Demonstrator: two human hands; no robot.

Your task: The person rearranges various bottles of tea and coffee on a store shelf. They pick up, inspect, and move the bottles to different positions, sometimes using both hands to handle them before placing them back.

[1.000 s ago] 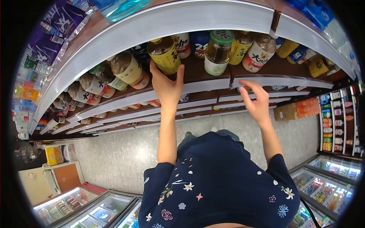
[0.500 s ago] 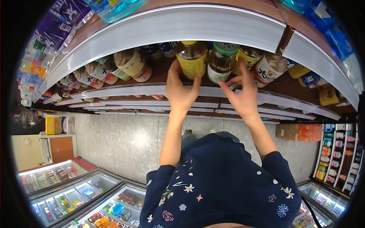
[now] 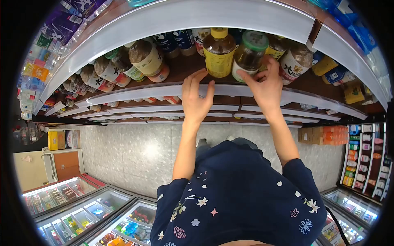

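Observation:
My right hand [image 3: 267, 88] holds a bottle with a green cap and a whitish label [image 3: 249, 55], thumb on its front and fingers round its right side. The bottle leans slightly at the shelf's front. Left of it stands a drink bottle with a yellow cap and yellow label [image 3: 219, 57]. My left hand [image 3: 196, 98] is open just below and left of that bottle, fingers apart, in front of the shelf lip. Another yellow-labelled bottle [image 3: 276, 48] is partly hidden behind my right fingers. A white-labelled bottle [image 3: 294, 63] stands to their right.
More bottles [image 3: 148, 61] line the shelf to the left, with dark-labelled ones [image 3: 166, 43] further back. An upper shelf edge [image 3: 180, 22] overhangs them. Lower shelves [image 3: 217, 108] lie beneath my hands. Behind me are glass-topped freezers [image 3: 88, 215]; cartons [image 3: 314, 135] stand on the floor at right.
My left hand has come away from the yellow-labelled bottle. My right hand has closed round the green-capped bottle, which now leans a little. The view has shifted slightly.

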